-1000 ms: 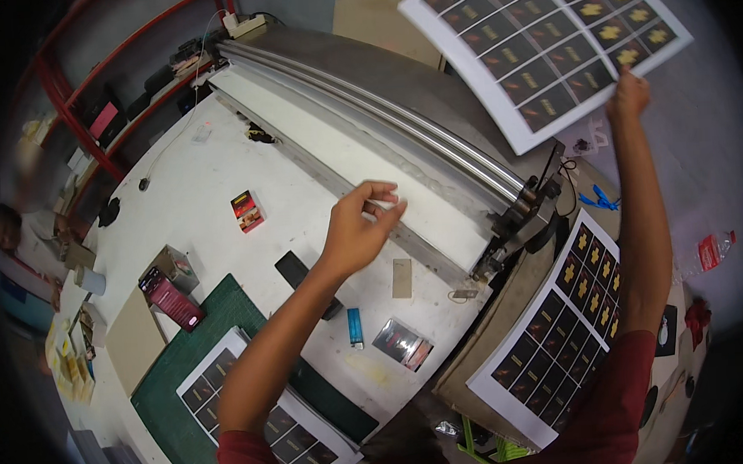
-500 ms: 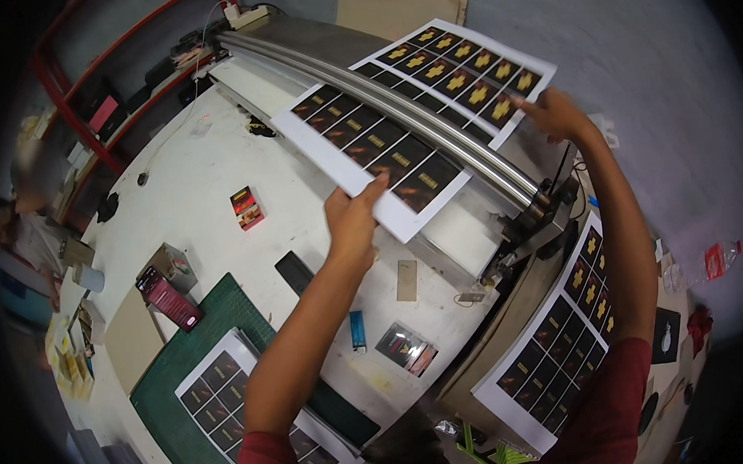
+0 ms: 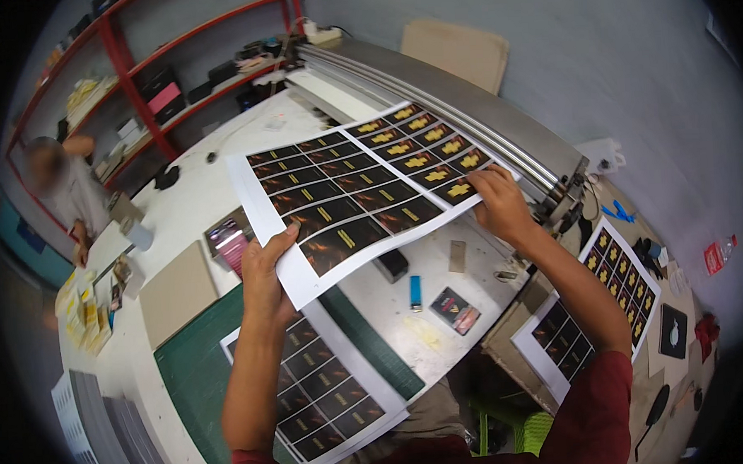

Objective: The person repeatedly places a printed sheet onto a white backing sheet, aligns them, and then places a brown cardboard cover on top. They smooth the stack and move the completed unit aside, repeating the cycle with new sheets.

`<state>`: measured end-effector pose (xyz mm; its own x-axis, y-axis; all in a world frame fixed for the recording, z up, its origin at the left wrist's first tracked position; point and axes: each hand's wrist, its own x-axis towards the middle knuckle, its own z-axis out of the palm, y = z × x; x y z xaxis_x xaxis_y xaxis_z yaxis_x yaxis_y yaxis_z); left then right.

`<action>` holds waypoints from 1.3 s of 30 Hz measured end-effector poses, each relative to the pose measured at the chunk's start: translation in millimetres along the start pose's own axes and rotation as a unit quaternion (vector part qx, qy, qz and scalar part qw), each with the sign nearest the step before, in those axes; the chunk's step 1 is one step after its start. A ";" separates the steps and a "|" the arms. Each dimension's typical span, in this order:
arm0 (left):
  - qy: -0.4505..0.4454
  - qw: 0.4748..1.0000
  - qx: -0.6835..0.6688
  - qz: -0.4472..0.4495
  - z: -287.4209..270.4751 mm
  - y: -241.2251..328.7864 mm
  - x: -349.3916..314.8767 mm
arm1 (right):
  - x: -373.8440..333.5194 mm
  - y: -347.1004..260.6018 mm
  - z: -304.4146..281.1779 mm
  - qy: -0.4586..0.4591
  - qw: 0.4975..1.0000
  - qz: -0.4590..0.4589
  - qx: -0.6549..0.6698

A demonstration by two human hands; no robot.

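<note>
A large printed sheet [image 3: 349, 201], white-edged with rows of dark panels and yellow marks, is held up in front of me with a slight bend. My left hand [image 3: 265, 274] pinches its near left corner, thumb on top. At the right edge, my right hand [image 3: 501, 200] grips the same sheet. Behind the sheet lies the metal roller machine [image 3: 466, 116], its rollers partly covered by the paper. Below my left forearm, similar printed sheets [image 3: 324, 387] form a stack on the green cutting mat [image 3: 186, 352]. More printed sheets [image 3: 618, 275] lie to the right, beyond my right forearm.
On the white table are a blue lighter [image 3: 416, 293], a small dark pack [image 3: 455, 310], a beige strip [image 3: 456, 256] and a phone [image 3: 227, 241]. A brown board [image 3: 178, 292] and a cup [image 3: 137, 235] stand left. A person [image 3: 75, 183] is near the red shelf [image 3: 113, 46].
The sheet, which lay across the rollers, has come off them toward me and left. Both hands still hold it, and the view has shifted.
</note>
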<state>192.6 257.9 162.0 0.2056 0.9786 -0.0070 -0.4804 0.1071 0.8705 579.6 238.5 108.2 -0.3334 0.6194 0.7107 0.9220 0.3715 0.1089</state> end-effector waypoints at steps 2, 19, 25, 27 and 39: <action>0.052 0.998 -0.030 0.036 -14.6 25.3 -27.4 | 20.8 -33.3 -12.7 0.067 0.998 -0.007 0.019; 0.347 0.798 0.282 0.404 -181.9 115.9 -306.5 | 265.2 -297.4 -103.3 -0.409 0.826 -0.128 0.366; 0.335 0.904 0.251 0.093 -285.0 84.7 -280.5 | 175.7 -352.1 107.8 -0.519 0.783 -0.157 0.303; 0.359 0.892 0.270 0.052 -321.9 50.5 -281.8 | 144.8 -375.9 129.5 -0.543 0.796 -0.146 0.224; 0.377 0.895 0.238 0.004 -374.8 11.3 -260.8 | 131.5 -378.4 144.8 -0.465 0.841 -0.123 0.248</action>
<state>-186.0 69.7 -10.8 -0.5162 0.8386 -0.1741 -0.0247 0.1886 0.9817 158.4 279.6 59.9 -0.7244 0.6687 -0.1679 0.6843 0.6676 -0.2935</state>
